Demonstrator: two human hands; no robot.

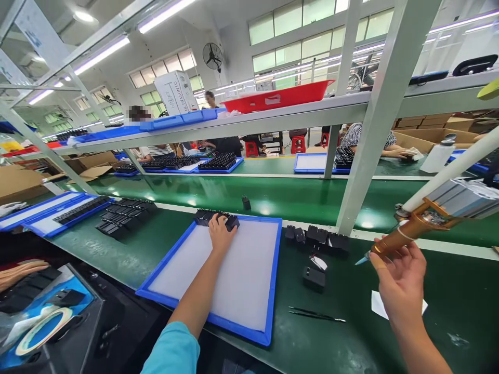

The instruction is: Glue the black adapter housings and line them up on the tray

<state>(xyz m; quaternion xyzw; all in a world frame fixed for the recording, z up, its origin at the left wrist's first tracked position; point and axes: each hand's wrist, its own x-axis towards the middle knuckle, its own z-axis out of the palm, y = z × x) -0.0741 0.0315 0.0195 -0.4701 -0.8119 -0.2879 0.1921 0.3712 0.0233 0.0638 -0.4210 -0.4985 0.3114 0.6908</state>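
My left hand [221, 232] reaches to the far edge of a blue-rimmed tray [274, 270] with a white base. Its fingers are closed on a black charger housing [232, 222] at the right end of a short row of like housings [203, 217]. My right hand [403, 280] grips the bronze-coloured barrel of a glue dispenser [395, 241], whose pale blue nozzle [362, 258] points down to the left above the bench. Between the hands, a single housing [314, 279] lies on the green bench, with tweezers [316, 314] nearer me.
More black housings [317, 236] line the bench right of the tray; stacked ones [122, 215] lie left. One housing [245, 202] sits on the green belt [280, 195]. A post [384, 104] and shelf [273, 114] stand ahead. Another person's hand [23, 272] is at lower left.
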